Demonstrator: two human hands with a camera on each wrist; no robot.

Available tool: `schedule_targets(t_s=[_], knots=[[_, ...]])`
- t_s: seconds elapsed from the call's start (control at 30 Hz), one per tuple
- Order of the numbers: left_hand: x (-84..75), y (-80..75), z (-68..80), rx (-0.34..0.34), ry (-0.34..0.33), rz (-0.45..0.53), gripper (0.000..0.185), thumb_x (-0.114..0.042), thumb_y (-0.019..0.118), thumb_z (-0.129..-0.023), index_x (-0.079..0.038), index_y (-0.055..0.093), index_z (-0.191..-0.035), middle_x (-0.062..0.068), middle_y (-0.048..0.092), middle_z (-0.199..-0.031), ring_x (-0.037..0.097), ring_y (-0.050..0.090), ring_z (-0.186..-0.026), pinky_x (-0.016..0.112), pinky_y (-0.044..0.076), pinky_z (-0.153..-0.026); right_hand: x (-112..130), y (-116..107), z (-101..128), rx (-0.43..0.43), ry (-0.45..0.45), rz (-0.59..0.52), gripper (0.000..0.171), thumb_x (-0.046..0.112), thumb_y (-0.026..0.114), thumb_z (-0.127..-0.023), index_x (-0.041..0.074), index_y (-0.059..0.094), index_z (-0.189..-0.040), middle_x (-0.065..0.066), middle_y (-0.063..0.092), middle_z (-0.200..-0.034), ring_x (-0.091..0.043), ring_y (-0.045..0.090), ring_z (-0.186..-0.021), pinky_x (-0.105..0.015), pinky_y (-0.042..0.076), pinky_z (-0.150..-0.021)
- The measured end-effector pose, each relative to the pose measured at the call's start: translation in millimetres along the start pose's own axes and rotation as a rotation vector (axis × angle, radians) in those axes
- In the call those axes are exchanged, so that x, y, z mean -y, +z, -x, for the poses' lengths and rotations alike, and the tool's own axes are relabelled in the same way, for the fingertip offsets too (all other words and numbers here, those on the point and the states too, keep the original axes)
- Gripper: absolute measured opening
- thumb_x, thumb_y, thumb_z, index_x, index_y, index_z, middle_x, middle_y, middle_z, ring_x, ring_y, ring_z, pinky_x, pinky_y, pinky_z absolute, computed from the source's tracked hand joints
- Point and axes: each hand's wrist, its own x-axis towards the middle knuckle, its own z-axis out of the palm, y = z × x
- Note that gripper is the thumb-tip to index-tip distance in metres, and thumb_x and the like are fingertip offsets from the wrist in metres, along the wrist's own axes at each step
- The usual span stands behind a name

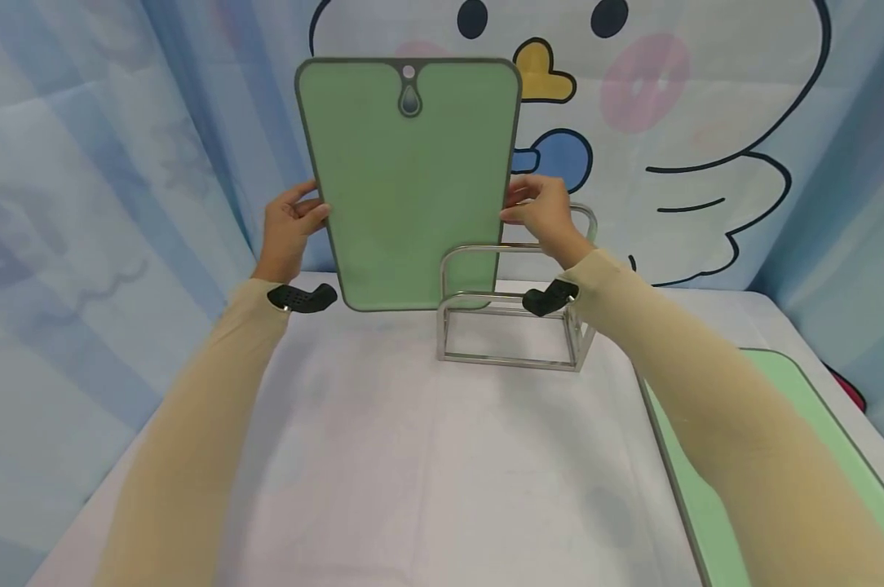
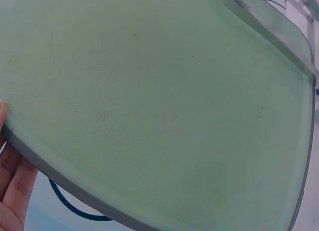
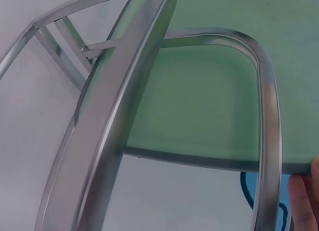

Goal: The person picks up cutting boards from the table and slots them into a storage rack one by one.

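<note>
We're gripping the board by both side edges, left hand and right hand clamped; it's looking stiff, light, probably slick, hovering over the rack.

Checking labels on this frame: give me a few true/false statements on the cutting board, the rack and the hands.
1. Both hands hold the green cutting board upright by its side edges. True: left hand, right hand.
2. The board lies flat on the table. False: it stands on end, hanging hole at the top.
3. The metal rack stands on the white table. True.
4. The rack is made of red plastic. False: it is bare silvery metal.
5. A second green board lies at the table's right edge. True.
</note>
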Motion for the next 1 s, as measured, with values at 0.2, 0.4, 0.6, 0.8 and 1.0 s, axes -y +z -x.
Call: schedule_targets(t_s=[0.2,0.4,0.6,0.8,1.0], knots=[[5.4,10.8,-3.4,0.019,0.008,0.022,0.04,0.005,0.06,-0.087,0.005,0.054,-0.127,-0.007,0.072,-0.082,0.006,0.067,-0.078,0.018,0.054,-0.072,-2.8,-11.8,2.4,-0.003,0.01,0.019,0.034,-0.011,0.067,-0.079,-0.004,0.061,-0.112,0.001,0.058,-0.085,-0.007,0.063,-0.073,-0.022,0.057,-0.073],[7.2,22.2,-5.7,0.04,0.011,-0.007,0.044,0.004,0.059,-0.088,0.006,0.05,-0.131,-0.009,0.071,-0.084,0.004,0.067,-0.081,0.018,0.054,-0.074,-2.0,-24.6,3.9,-0.023,0.018,0.037,0.033,-0.011,0.067,-0.079,-0.005,0.061,-0.11,0.004,0.058,-0.079,-0.005,0.063,-0.07,-0.018,0.056,-0.068],[7.0,32.6,-8.6,0.054,0.0,0.0,0.043,0.004,0.06,-0.087,0.005,0.051,-0.13,-0.007,0.071,-0.084,0.005,0.067,-0.08,0.018,0.053,-0.073,-1.3,-35.9,6.4,-0.02,0.014,0.023,0.034,-0.014,0.066,-0.078,-0.007,0.059,-0.111,0.005,0.058,-0.077,-0.001,0.061,-0.066,-0.015,0.054,-0.064],[8.4,40.1,-11.4,0.055,-0.006,0.0,0.043,0.004,0.061,-0.087,0.005,0.053,-0.129,-0.008,0.071,-0.084,0.005,0.068,-0.08,0.019,0.054,-0.074,-1.1,-43.3,7.5,-0.034,0.034,0.041,0.032,-0.012,0.067,-0.079,-0.005,0.06,-0.109,0.006,0.059,-0.077,-0.002,0.061,-0.069,-0.016,0.055,-0.066],[11.4,48.2,-14.9,0.045,-0.031,-0.005,0.04,0.002,0.063,-0.086,0.002,0.057,-0.126,-0.008,0.071,-0.083,0.005,0.068,-0.08,0.021,0.055,-0.075,-1.4,-50.8,8.8,-0.039,0.045,0.066,0.031,-0.01,0.067,-0.079,-0.002,0.06,-0.109,0.007,0.058,-0.078,-0.002,0.06,-0.07,-0.016,0.055,-0.067]])
